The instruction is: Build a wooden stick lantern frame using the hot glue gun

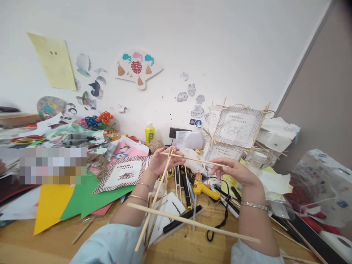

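Yellow glue gun [202,189], yellow bottle [150,134], green paper [90,200], twine ball [156,145] on cluttered wooden table [55,245].

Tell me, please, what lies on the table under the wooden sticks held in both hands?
Under the wooden sticks lie a yellow glue gun, black markers, white paper and a black cord. The left forearm hides whatever lies beneath it.

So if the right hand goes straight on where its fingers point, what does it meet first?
Probably the left hand: the right hand points leftward along the thin stick that both hands hold.
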Motion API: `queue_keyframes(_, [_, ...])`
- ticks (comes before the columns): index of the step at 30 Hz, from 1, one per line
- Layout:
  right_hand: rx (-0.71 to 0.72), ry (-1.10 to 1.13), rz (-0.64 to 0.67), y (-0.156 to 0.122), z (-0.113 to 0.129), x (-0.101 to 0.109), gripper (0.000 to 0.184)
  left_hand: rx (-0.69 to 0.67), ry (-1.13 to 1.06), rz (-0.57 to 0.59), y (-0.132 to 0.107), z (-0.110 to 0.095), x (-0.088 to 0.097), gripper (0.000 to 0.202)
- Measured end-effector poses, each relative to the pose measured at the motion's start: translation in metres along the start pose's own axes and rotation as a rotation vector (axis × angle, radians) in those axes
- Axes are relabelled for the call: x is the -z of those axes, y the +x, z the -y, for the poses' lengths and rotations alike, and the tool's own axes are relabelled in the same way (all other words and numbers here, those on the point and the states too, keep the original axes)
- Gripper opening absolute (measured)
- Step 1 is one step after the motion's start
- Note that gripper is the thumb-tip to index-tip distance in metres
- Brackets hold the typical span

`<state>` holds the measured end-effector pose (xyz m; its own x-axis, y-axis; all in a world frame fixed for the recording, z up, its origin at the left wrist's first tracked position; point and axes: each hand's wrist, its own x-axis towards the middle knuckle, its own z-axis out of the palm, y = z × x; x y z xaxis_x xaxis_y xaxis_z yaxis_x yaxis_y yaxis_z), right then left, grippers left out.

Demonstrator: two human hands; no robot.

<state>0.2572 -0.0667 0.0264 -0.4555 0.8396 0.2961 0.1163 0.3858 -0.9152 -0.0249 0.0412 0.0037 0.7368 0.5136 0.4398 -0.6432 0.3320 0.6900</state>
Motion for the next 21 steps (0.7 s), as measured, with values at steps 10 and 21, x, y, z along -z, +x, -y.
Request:
queue_keyframes(10, [0.003, 0.017, 0.010, -0.0025, -0.0017, 0.0028, 0.047, -0.014, 0.010, 0.036, -0.0020, -0.0044, 0.0023, 0.026])
queue_keyframes(21, [0.008, 0.031, 0.050, -0.0007, -0.0040, 0.0027, 0.040, -0.017, 0.039, 0.129, 0.0008, -0.0040, 0.0063, 0.021])
